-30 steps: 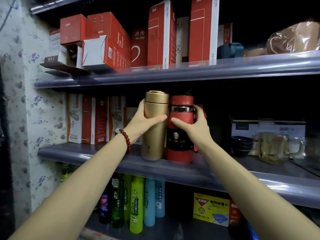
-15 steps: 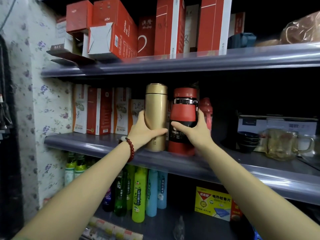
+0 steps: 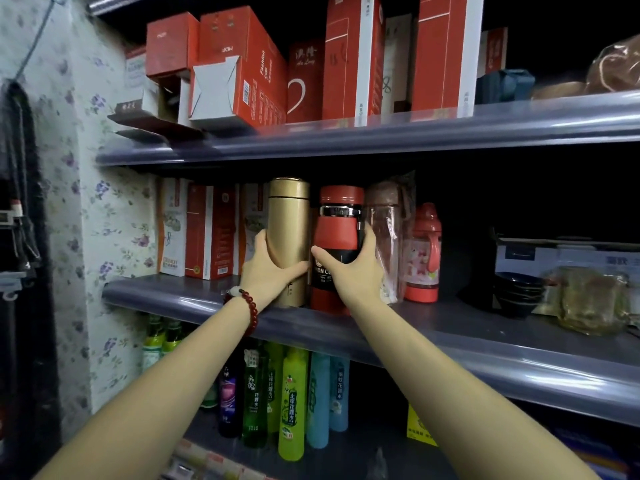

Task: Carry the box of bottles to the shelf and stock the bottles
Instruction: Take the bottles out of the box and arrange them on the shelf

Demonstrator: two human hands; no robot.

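A gold bottle (image 3: 289, 216) stands upright on the middle shelf (image 3: 450, 337), and my left hand (image 3: 268, 268) is wrapped around its lower half. Touching it on the right is a red and black bottle (image 3: 337, 230), gripped low by my right hand (image 3: 349, 268). Both bottles rest on the shelf near its front edge. Just right of them stand a clear bottle in plastic wrap (image 3: 389, 233) and a small red child's bottle (image 3: 424, 258). No carrying box is in view.
Red and white cartons (image 3: 207, 233) fill the shelf left of the bottles. Dark stacked bowls (image 3: 517, 292) and a glass mug (image 3: 588, 299) sit at the right. Red boxes (image 3: 242, 64) line the top shelf. Coloured bottles (image 3: 292, 403) stand below. A flowered wall (image 3: 100, 237) closes the left side.
Both hands slid down from the bottles' upper parts to their lower halves, and the two bottles went further back onto the shelf. The view shifted, showing the clear and child's bottles.
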